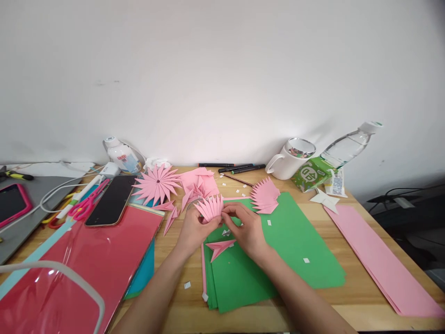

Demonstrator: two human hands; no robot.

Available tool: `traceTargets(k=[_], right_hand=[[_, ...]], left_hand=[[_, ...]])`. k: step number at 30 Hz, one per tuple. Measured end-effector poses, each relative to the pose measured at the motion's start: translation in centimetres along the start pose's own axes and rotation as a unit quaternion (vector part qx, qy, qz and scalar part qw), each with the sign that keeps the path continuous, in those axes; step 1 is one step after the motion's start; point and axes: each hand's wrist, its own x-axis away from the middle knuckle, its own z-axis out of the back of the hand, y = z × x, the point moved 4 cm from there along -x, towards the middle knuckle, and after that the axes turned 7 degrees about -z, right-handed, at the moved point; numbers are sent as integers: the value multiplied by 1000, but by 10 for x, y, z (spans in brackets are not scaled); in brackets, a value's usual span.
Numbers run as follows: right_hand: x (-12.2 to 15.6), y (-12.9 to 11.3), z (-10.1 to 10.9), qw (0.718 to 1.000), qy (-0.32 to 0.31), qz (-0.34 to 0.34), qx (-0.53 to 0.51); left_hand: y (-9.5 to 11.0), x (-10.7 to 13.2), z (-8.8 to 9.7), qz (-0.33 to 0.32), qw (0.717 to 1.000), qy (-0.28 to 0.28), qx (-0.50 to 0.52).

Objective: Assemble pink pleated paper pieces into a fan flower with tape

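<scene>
My left hand (pixel 198 229) is closed around the lower part of a pink folded-paper fan (pixel 210 207) made of several pointed pleats. At the fan's right edge, the fingertips of my right hand (pixel 245 227) are pinched together; what lies between them is mostly hidden. Just below my hands, a loose pink folded-paper piece (pixel 219 248) rests on a stack of green paper (pixel 278 260). A second pink fan (pixel 265 195) lies beyond my right hand. To the left is a round pink paper star (pixel 158 182), with loose folded points (pixel 171 219) near it.
Small white paper bits (pixel 306 260) are scattered about. At left lie a phone (pixel 111 202), pink scissors (pixel 88 202) and red sheets (pixel 114 241). Markers (pixel 239 168), a white mug (pixel 290 157), a green box (pixel 311 174) and a tilted bottle (pixel 347 146) line the wall. Pink strips (pixel 378 260) lie right.
</scene>
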Motion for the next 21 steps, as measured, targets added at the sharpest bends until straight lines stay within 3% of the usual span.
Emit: traceTargets(k=[21], right_hand=[[1, 3, -1, 995, -11, 72, 62]], left_hand=[[-3, 1, -2, 50, 997, -6, 65]])
